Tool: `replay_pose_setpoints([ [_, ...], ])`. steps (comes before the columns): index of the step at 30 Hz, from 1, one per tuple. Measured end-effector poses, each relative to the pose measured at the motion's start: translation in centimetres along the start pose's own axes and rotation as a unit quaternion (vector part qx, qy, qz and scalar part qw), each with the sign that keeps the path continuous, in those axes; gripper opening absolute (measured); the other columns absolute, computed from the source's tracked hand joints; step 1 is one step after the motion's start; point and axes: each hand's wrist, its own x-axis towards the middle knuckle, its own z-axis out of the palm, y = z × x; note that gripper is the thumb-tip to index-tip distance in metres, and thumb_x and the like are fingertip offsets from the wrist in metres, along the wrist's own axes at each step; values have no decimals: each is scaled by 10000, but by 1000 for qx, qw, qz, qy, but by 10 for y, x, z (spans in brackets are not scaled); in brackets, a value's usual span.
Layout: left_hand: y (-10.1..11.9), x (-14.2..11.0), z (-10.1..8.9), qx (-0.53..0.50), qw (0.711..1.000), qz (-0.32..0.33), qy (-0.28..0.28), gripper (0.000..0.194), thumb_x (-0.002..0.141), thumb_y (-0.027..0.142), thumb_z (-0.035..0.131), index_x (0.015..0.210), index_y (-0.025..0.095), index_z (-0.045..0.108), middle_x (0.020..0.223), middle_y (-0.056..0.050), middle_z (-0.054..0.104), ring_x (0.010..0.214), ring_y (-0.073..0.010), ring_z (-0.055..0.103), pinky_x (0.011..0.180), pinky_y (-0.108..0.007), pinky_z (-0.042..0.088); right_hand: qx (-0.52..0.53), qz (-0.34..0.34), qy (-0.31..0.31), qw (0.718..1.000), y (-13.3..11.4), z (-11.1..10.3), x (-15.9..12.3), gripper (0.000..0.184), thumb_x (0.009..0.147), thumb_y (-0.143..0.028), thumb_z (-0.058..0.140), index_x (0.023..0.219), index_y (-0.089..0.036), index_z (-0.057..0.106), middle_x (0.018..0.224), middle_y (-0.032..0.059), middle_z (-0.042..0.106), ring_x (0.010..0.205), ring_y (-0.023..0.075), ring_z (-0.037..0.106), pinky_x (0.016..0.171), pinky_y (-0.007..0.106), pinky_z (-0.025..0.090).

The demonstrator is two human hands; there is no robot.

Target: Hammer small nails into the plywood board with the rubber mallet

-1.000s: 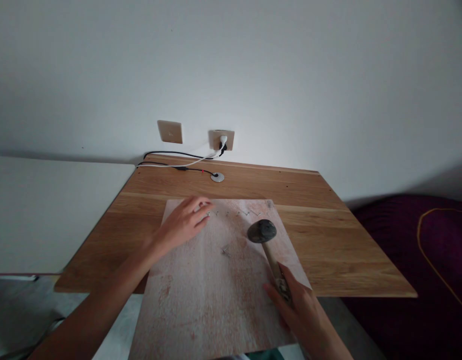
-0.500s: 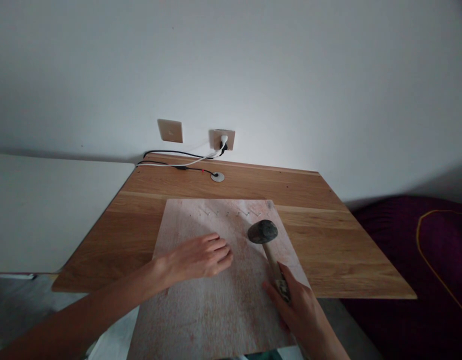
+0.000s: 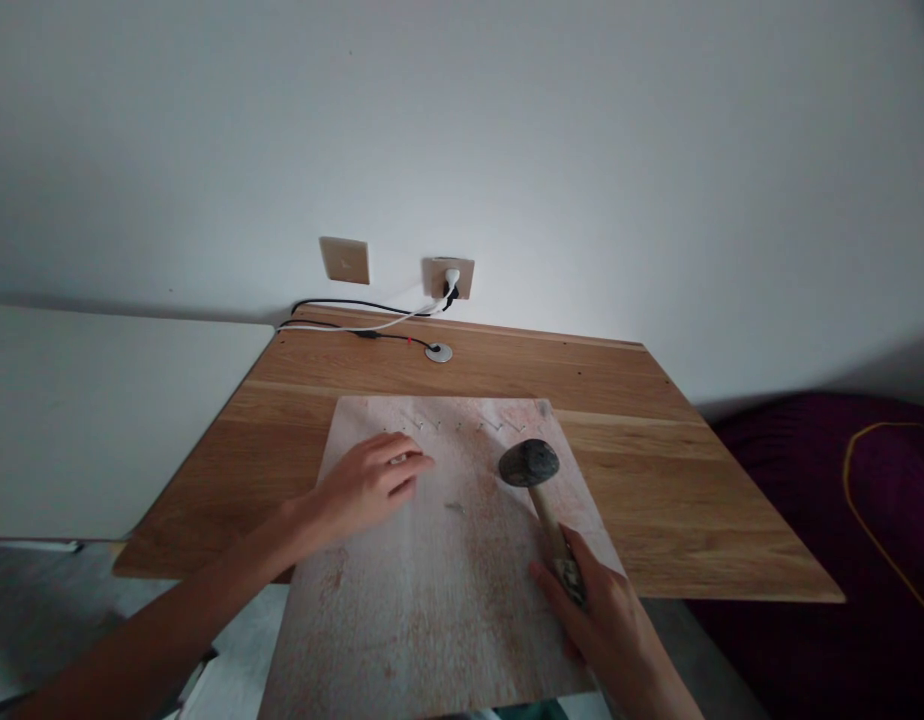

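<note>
- A mallet [image 3: 543, 506], right of center, slants from its rounded black head down to a pale handle, gripped firmly by the right hand [image 3: 612, 610].
- A few loose nails [image 3: 455, 507] lie mid-frame, left of the mallet head and just below and right of the left hand's fingertips; the left hand [image 3: 368, 485] is nearer.
- That hand is half open, fingers loosely bent; whether it pinches a nail cannot be told.
- A row of thin metal nails [image 3: 460, 427] crosses the far end of a scuffed, whitewashed board [image 3: 432, 600].
- Beneath spreads a smooth, wood-grained tabletop [image 3: 694, 500]; purple fabric [image 3: 792, 480] fills the lower right.
</note>
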Motion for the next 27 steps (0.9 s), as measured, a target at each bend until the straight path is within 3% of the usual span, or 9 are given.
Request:
replay_pose_setpoints([
  [4,-23,-7,2,-88,981,-167,42,178,966,111,619,1057,213,732,1001,-29,766,909,-167,730,833,-300,589,-5,0,1,1000,0,0,0,679,981,-651,458,1379,-126,621,502,-53,616,395,234,636,510,333,499],
  [7,-36,-5,1,-114,967,-225,41,143,943,136,656,1028,213,742,1002,-29,779,905,-177,733,855,-321,585,-6,4,-1,1000,0,0,1,711,976,-665,457,1397,-113,612,574,-28,670,378,226,631,494,338,493],
  [15,-47,6,5,-135,957,-256,26,111,940,185,660,984,222,755,987,-22,796,896,-182,738,855,-323,580,-15,-1,-5,1000,3,0,1,712,989,-672,448,1407,-119,610,440,-61,577,397,261,638,514,349,506],
  [27,-51,8,10,-152,950,-273,17,84,933,194,687,964,223,759,992,-22,806,901,-189,750,852,-326,575,-18,-3,5,1000,6,2,1,692,993,-661,461,1399,-122,613,532,-31,641,392,246,635,500,349,505],
])
